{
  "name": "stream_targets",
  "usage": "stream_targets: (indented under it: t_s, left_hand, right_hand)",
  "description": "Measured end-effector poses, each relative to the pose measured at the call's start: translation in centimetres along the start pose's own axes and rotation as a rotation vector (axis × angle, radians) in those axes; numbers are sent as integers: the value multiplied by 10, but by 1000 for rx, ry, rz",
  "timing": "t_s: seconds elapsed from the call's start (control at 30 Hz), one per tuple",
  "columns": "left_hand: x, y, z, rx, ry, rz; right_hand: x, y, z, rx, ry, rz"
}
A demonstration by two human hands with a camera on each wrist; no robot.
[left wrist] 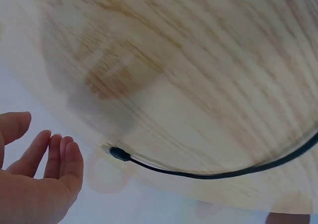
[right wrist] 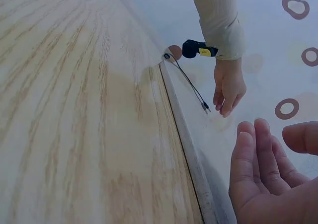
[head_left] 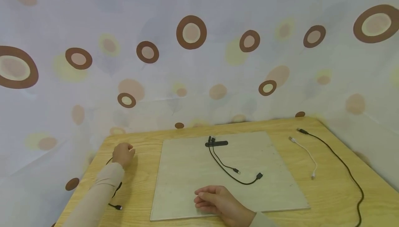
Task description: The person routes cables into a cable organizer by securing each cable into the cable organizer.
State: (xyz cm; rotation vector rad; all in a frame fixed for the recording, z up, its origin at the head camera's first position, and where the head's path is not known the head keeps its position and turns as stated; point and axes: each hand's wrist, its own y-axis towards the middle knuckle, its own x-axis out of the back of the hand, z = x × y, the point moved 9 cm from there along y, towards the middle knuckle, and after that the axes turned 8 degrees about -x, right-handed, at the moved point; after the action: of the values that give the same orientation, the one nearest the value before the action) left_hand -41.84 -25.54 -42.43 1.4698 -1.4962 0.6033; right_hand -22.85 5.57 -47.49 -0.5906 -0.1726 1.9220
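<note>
My left hand [head_left: 123, 155] hovers over the left side of the wooden table, its fingers loosely bent with nothing in them. A black cable [head_left: 117, 189] lies partly hidden under that forearm, with one plug [head_left: 118, 207] showing. In the left wrist view, a black plug [left wrist: 119, 153] on a cable lies just beyond the fingertips, apart from the hand. My right hand [head_left: 222, 202] is over the front of the pale board [head_left: 184, 171], fingers slightly bent, holding nothing. Two short black cables [head_left: 224, 166] lie on the board, their upper ends by a black strip [head_left: 221, 143].
To the right of the board lie a short white cable [head_left: 308, 152] and a long black cable [head_left: 346, 168] running toward the front edge. A patterned cloth [head_left: 218, 67] hangs behind and beside the table [head_left: 141, 171].
</note>
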Motion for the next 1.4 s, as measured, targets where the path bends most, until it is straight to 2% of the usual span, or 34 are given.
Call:
stream_targets:
  t_s: [0.17, 0.43, 0.53, 0.73, 0.87, 1.03, 1.23, 1.4]
  left_hand:
    - [10, -5, 27, 46, 34, -24]
    - [18, -15, 44, 77, 135, -52]
    - [20, -17, 49, 111, 160, -31]
    - [20, -22, 58, 225, 118, 57]
    - [19, -24, 62, 279, 114, 57]
    - [16, -27, 61, 317, 119, 71]
    - [16, -24, 57, 318, 162, 73]
    - [15, -21, 55, 315, 160, 68]
  right_hand:
    - [-4, 0, -1, -1, 13, 17]
    - [-8, 0, -3, -7, 27, 45]
    - [-9, 0, -3, -12, 21, 45]
    - [-7, 0, -3, -15, 13, 27]
    - [-6, 0, -3, -7, 16, 25]
    - [-5, -1, -3, 1, 16, 35]
    - [-6, -1, -3, -2, 17, 39]
    - [-7, -1, -3, -6, 24, 46]
